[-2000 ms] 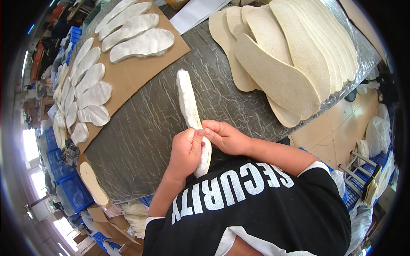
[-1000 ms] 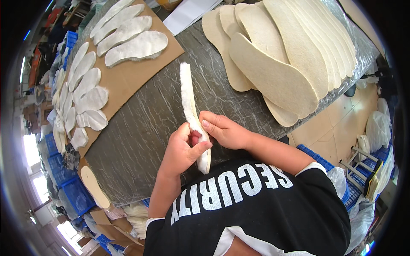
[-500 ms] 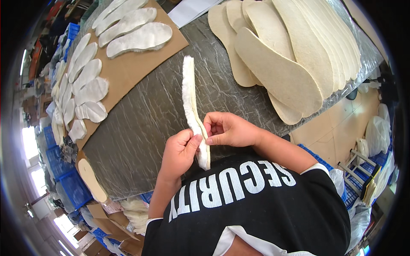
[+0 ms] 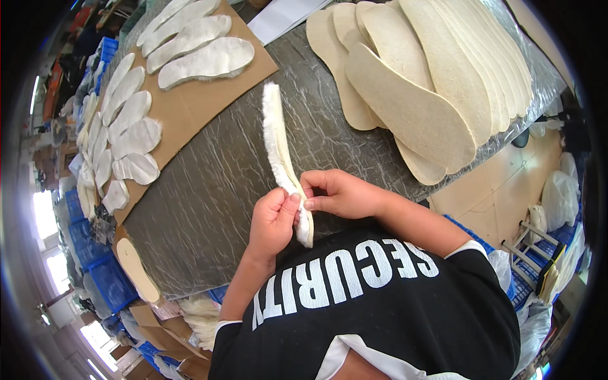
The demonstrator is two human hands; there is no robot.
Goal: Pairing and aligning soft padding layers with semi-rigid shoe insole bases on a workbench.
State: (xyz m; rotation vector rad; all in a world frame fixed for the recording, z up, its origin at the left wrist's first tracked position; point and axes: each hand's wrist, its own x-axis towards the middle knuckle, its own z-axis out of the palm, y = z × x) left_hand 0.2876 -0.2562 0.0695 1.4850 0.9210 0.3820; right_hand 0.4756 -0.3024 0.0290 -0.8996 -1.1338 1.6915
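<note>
The fleece-lined insole (image 4: 280, 149) is pinched only at its near end, standing on edge just below the centre of the frame, so its long free end toward the upper middle could flop sideways or twist if either pinch loosens; the fuzzy pile may also slip between the fingertips, letting the two layers shift out of line. The left hand (image 4: 272, 221) rises from the lower centre, wrist bent back, thumb and curled fingers clamped on the insole's left face; the right hand (image 4: 339, 193) comes in from the right, knuckles up, fingertips gripping the same end from the other side. Beneath lies the grey plastic-wrapped table (image 4: 209, 196); a fan of flat beige insoles (image 4: 418, 101) fills the upper right; fleecy white insoles sit on brown cardboard (image 4: 190, 111) at upper left.
</note>
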